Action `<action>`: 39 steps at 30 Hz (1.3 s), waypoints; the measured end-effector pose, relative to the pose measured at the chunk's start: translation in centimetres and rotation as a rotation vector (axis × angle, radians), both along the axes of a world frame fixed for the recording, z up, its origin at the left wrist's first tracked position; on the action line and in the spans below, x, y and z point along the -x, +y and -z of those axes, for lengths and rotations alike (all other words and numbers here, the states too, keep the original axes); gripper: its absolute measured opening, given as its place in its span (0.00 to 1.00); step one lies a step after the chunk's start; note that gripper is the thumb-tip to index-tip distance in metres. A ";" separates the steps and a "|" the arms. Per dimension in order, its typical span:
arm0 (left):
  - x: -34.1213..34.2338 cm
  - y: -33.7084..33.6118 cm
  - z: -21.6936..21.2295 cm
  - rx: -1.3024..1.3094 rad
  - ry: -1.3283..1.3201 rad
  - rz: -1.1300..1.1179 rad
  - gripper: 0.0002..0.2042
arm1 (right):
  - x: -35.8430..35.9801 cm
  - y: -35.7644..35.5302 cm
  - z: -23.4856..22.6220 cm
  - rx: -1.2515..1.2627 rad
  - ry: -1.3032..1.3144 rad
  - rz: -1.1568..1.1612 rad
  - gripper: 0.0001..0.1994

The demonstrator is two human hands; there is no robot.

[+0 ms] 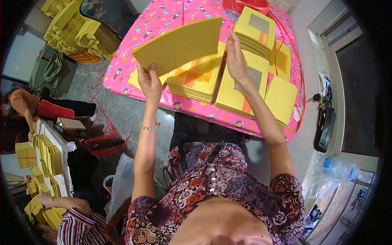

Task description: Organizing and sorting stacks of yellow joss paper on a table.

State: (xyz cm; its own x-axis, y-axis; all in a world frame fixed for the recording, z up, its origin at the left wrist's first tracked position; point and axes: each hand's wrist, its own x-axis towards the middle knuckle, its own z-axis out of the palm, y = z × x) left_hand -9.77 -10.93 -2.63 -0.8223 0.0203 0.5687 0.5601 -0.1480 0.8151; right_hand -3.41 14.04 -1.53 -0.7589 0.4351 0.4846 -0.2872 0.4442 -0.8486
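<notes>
My left hand [150, 84] grips the lower left corner of a thin yellow paper stack [179, 47], thumb on the near face. That stack is tilted up above the table and slightly curved. Just off its right end is my right hand [237, 61], open, fingers stretched upward and holding nothing. Beneath them lie a yellow stack with an orange printed patch [192, 87] and another with a silvery square [228, 96], partly covered by my right wrist. Farther back stands a taller stack [253, 34]; at the right edge are a plain yellow stack [281, 96] and a smaller one [281, 61].
A pink patterned cloth [122, 77] covers the table. Red strings [301, 90] hang along its right edge, and a red basin [247, 5] stands at the back. At left, two people work at a white table [67, 163] with yellow stacks. More yellow bundles [77, 34] are piled back left.
</notes>
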 end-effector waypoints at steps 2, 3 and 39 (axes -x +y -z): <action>-0.4 -0.1 0.1 0.002 -0.009 0.022 0.06 | 0.2 -0.9 -0.3 -0.017 0.057 -0.011 0.24; -0.3 -0.3 0.9 0.037 -0.004 0.054 0.06 | -0.1 -1.4 -0.3 0.016 0.034 -0.065 0.22; -4.9 4.9 -2.2 0.126 -0.275 0.761 0.07 | -3.5 -4.6 -0.8 0.575 -0.104 -0.798 0.24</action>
